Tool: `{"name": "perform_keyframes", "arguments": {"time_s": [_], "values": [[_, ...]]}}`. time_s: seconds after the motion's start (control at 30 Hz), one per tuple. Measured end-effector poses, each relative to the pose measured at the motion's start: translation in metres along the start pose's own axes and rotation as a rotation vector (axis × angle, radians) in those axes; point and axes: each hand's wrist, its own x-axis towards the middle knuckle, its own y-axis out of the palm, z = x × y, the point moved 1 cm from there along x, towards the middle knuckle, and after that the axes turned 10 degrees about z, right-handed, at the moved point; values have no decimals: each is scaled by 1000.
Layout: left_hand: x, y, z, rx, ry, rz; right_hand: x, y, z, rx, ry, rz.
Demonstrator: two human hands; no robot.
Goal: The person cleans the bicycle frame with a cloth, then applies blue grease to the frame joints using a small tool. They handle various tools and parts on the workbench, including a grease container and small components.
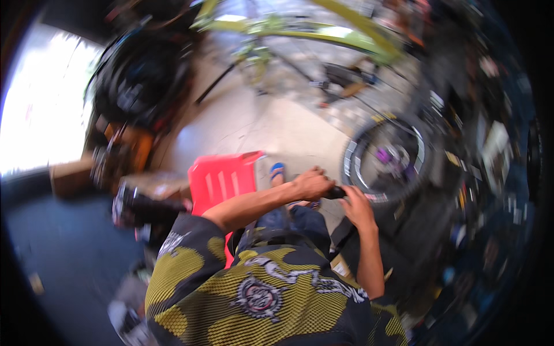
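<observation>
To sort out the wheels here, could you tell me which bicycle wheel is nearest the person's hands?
The spoked wheel with the pale rim and purple hub, just right of both hands: left hand, right hand. The dark tyres at upper left lie much farther away.

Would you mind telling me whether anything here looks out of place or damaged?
Nothing clearly stands out. Both hands, left and right, grip a black bar near a wheel; blur hides finer damage.

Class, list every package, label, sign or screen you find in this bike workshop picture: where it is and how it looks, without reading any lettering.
Cardboard box: left edge, beside the bright window, brown, boxy.
Round badge: on the person's yellow-and-black patterned shirt, white and dark.
Packages or cards: far right wall, pale, too blurred to describe.
No screens or signs show.
</observation>
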Motion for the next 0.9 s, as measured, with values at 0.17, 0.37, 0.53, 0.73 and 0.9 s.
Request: {"name": "perform_keyframes", "arguments": {"time_s": [0.17, 0.37, 0.53, 0.73, 0.9], "values": [[12, -14, -73, 31, 115, 75, -86, 13, -5, -32, 278, -203], [9, 29, -142, 64, 263, 221, -185, 76, -13, 61, 178, -394], [8, 60, -202, 155, 486, 382, -271, 139, -8, 23, 233, -482], [12, 101, -288, 236, 767, 411, -357, 183, 1, 188, 663, -522], [26, 128, -328, 240, 986, 445, -387, 208, 23, 213, 950, -686]]}}
